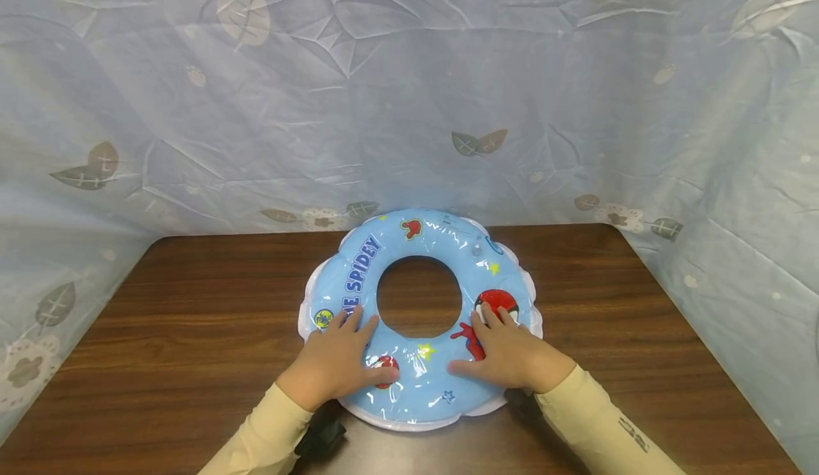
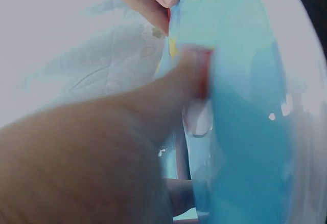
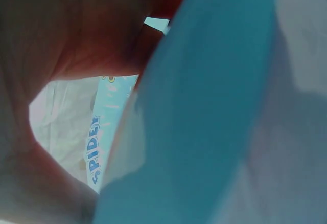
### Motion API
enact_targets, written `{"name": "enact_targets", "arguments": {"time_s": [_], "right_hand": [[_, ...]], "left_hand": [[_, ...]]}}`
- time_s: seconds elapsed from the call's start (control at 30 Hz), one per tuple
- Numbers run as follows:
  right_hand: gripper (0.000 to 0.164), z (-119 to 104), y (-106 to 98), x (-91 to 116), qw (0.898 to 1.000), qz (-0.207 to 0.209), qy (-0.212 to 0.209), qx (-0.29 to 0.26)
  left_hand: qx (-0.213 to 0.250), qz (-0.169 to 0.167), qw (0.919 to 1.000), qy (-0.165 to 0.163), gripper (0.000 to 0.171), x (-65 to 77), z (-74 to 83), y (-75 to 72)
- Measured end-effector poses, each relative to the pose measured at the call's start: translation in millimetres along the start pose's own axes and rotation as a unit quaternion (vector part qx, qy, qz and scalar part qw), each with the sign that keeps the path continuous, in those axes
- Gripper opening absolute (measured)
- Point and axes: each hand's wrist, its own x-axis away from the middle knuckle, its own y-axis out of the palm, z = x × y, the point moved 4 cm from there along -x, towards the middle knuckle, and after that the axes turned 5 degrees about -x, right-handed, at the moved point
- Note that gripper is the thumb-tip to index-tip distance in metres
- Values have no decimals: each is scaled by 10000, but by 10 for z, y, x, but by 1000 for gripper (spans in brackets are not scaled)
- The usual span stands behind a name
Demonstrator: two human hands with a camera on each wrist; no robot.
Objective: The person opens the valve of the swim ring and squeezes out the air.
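Observation:
An inflated light-blue swim ring (image 1: 403, 404) with a scalloped white edge lies flat on the table, printed with red figures, yellow stars and the lettering "SPIDEY". My left hand (image 1: 335, 358) rests spread on its near left part, the thumb beside a round red print. On the near right part my right hand (image 1: 515, 354) lies with spread fingers, its fingertips over a red and white print. The left wrist view shows my left thumb (image 2: 189, 75) against the ring's blue surface (image 2: 245, 132). In the right wrist view, my right hand (image 3: 76, 40) touches the ring (image 3: 194, 106).
The ring lies on a dark brown wooden table (image 1: 192, 318) with rounded far corners. A pale grey-blue curtain (image 1: 409, 91) with leaf prints hangs behind it and along both sides. Dark wrist gear (image 1: 320, 436) shows under the left sleeve.

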Motion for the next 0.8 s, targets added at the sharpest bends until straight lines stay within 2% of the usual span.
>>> {"name": "enact_targets", "arguments": {"time_s": [0.13,0.37,0.57,0.8], "right_hand": [[107,-5,2,5,10000,-4,-18,-43],[107,-22,-7,7,10000,2,-54,-44],[106,-50,4,1,9999,101,-75,114],[106,-47,26,7,9999,60,0,139]], "left_hand": [[-159,64,9998,68,100,8,12,9],[-162,80,9998,-41,104,-9,35,60],[-338,186,9992,-50,106,-28,59,105],[-346,143,9993,-45,105,0,72,71]]}}
